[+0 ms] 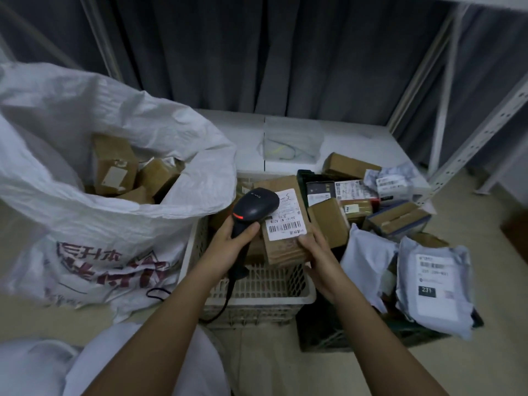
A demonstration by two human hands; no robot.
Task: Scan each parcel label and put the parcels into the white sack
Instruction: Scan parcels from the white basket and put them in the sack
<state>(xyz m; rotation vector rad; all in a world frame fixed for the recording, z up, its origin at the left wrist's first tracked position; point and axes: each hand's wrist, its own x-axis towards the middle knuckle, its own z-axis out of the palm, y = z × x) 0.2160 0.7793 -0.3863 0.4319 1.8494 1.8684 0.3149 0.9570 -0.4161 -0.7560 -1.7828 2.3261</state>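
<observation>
Fingers of the left hand (232, 243) curl around a black plastic barcode scanner (251, 208), its head over the white label of a flat brown cardboard parcel (281, 224) gripped by the right hand (320, 254) above a cream lattice plastic crate (257, 287); left sits the crinkled white woven sack (94, 178) holding cardboard boxes.

A white plastic basket (257, 292) with lots of little holes sits on the floor in the middle, and a dark crate (320, 332) sits just to the right of it. Far behind them is a low white shelf (228, 127) with a clear bag (291, 144) lying on it, and a thin yellow-green wire shows inside the bag. Dark grey curtains (257, 52) hang along the far wall, and a white metal rack (445, 104) with small holes in its legs stands on the far right on a pale floor (491, 252).
</observation>
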